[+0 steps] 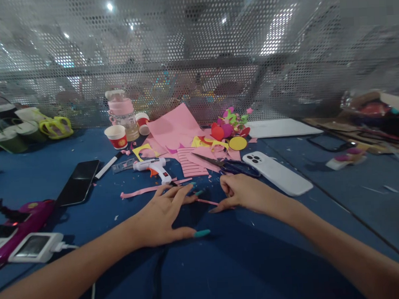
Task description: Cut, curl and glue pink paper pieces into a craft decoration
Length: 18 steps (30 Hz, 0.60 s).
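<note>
A thin pink paper strip [207,202] runs across the blue table between my two hands. My left hand [166,213] lies palm down with fingers spread, its fingertips at the strip's left end. My right hand [237,193] is closed, thumb and fingers pinched on the right end. Behind my left hand lie another pink strip [138,193] and a white glue gun [157,168]. Open scissors [227,164] rest beyond my right hand, their blades over a pink sheet with dark lines [191,162].
Black phone [78,183] and white marker [108,166] lie left; a white phone [277,173] lies right. Pink paper [176,124], yellow scraps [237,143], a paper cup [116,137] and a bottle [122,111] stand or lie behind. A purple device [38,211] sits far left.
</note>
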Tool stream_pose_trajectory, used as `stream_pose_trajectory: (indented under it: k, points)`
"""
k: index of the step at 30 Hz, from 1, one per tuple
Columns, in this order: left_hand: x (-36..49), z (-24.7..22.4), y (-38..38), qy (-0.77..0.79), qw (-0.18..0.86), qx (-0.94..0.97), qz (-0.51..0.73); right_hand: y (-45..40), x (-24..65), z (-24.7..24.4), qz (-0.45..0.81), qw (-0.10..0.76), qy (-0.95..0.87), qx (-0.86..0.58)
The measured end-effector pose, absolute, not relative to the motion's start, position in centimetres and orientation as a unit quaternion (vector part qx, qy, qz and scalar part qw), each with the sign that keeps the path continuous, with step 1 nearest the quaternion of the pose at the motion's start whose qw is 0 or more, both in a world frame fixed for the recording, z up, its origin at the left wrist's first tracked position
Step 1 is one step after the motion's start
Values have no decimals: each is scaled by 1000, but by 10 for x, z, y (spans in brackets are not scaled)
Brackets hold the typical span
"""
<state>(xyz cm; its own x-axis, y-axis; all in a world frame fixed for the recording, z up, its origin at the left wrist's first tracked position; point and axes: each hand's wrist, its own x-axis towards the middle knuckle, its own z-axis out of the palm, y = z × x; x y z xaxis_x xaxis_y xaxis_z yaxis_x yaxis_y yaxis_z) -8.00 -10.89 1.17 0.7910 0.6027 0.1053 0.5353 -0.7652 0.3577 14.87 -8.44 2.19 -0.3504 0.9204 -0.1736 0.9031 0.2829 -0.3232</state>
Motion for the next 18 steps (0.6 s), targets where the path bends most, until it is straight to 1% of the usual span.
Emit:
stream_pose_trajectory:
  k: [18]
  points:
    - [-80,16,-112,301,144,936,114,-87,147,21,207,18,-791,-575]
